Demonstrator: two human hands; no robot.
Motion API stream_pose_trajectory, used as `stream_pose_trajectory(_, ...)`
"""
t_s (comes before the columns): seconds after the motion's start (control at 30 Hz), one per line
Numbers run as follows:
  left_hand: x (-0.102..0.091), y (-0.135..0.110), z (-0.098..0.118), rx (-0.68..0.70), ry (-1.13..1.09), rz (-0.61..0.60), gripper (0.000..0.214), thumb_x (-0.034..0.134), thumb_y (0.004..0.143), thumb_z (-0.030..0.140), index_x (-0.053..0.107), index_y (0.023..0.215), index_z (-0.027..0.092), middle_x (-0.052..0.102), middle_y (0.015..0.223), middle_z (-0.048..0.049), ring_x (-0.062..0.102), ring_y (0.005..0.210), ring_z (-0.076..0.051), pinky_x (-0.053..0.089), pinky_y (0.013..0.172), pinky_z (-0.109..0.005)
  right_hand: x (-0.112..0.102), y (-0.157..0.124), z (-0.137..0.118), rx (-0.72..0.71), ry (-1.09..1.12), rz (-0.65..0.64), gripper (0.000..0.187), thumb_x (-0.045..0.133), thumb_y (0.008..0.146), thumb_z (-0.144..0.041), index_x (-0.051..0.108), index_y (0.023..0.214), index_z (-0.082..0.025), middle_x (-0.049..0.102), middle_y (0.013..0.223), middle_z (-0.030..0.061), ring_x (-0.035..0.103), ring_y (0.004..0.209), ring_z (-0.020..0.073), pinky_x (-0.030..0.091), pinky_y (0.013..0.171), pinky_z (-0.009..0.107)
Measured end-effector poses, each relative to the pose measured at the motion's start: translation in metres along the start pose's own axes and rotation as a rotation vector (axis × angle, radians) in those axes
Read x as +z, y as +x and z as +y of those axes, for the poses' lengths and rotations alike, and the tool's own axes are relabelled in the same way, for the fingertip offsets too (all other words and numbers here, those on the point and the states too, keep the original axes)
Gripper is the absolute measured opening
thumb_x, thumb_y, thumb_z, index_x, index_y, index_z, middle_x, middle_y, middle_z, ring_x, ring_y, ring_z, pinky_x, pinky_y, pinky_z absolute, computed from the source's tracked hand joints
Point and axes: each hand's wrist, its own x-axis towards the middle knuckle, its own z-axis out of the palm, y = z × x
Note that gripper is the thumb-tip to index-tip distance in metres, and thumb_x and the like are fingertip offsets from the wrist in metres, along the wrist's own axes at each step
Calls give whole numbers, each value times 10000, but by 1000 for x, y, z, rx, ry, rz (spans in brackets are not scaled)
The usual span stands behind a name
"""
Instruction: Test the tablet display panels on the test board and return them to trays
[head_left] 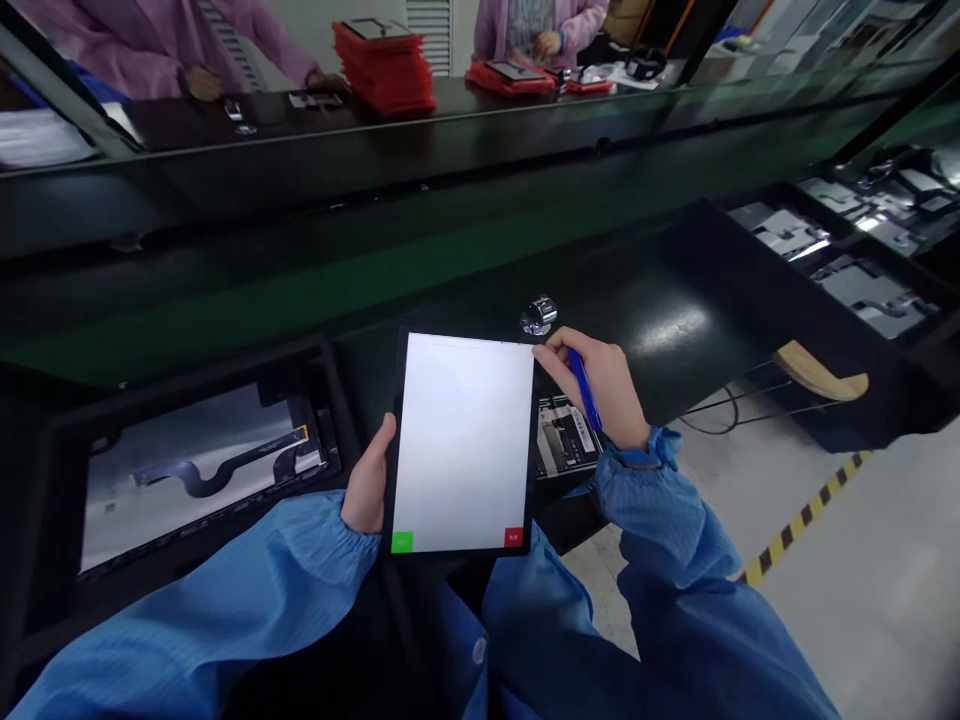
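A tablet (463, 440) with a lit white screen is held tilted in front of me; a green box sits in its lower left corner and a red one in its lower right. My left hand (370, 482) grips its left edge, thumb at the side and the other fingers hidden behind. At the upper right corner, the pinched fingertips of my right hand (598, 380) touch the screen. A blue pen (583, 388) is tucked in that same hand, pointing back toward the wrist. Partly behind the tablet lies an opened device with its battery (568, 436) showing.
At left, a black foam tray (46, 500) holds a display panel (187, 470) with a flex cable. A shiny metal roll (540, 315) stands beyond the tablet. More trays with panels (874, 295) are at right. Across the bench are red-wrapped stacks (384, 70) and two people in pink.
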Motion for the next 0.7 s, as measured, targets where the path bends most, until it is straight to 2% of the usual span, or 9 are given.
stream_pose_trajectory(0.07, 0, 2, 0, 15, -16, 65, 528, 444, 956, 440, 596, 1357, 133, 770, 1028, -118, 712, 1024, -326, 535, 994, -445, 3, -1, -1, -26, -37, 52, 328, 538, 958, -458, 563, 744, -211, 561, 600, -27, 541, 528, 119, 405, 551, 258)
stream_pose_trajectory(0.13, 0, 4, 1, -2, -30, 65, 514, 447, 952, 442, 619, 1332, 142, 771, 1022, -115, 708, 1033, -326, 534, 996, -447, 3, -5, -6, -119, -91, 82, 279, 525, 972, -392, 574, 762, -215, 569, 633, -15, 548, 562, 126, 408, 548, 264)
stream_pose_trajectory(0.27, 0, 7, 4, -38, -59, 73, 481, 449, 939, 464, 703, 1194, 146, 776, 992, -118, 698, 1058, -335, 540, 987, -454, -8, -18, -23, -510, -64, 11, 171, 569, 959, -291, 596, 800, -235, 614, 673, -1, 567, 598, 132, 454, 519, 259)
stream_pose_trajectory(0.33, 0, 8, 5, -40, -62, 123, 453, 468, 924, 454, 726, 1130, 143, 775, 997, -118, 690, 1074, -337, 547, 980, -446, -15, -25, -29, -641, -28, 46, 140, 612, 940, -285, 592, 806, -249, 633, 665, -6, 578, 588, 128, 496, 523, 248)
stream_pose_trajectory(0.43, 0, 9, 7, -11, -51, 183, 415, 510, 893, 431, 731, 1102, 149, 771, 1025, -108, 673, 1109, -344, 550, 979, -447, -22, -32, -28, -672, -4, 140, 145, 639, 924, -292, 578, 794, -275, 645, 659, -13, 595, 571, 125, 524, 520, 236)
stream_pose_trajectory(0.57, -1, 11, 8, 103, -63, 186, 279, 578, 841, 373, 748, 986, 206, 779, 994, -44, 621, 1202, -336, 544, 1003, -432, -22, -40, -16, -613, 39, 159, 101, 656, 904, -266, 583, 837, -283, 663, 674, -11, 587, 548, 124, 512, 490, 248)
stream_pose_trajectory(0.7, -3, 13, 9, 168, -53, 167, 253, 512, 808, 288, 747, 885, 235, 778, 919, 3, 602, 1225, -324, 557, 988, -407, -24, -47, -9, -582, 41, 169, 101, 667, 899, -267, 587, 837, -266, 709, 730, 7, 609, 563, 118, 503, 467, 236)
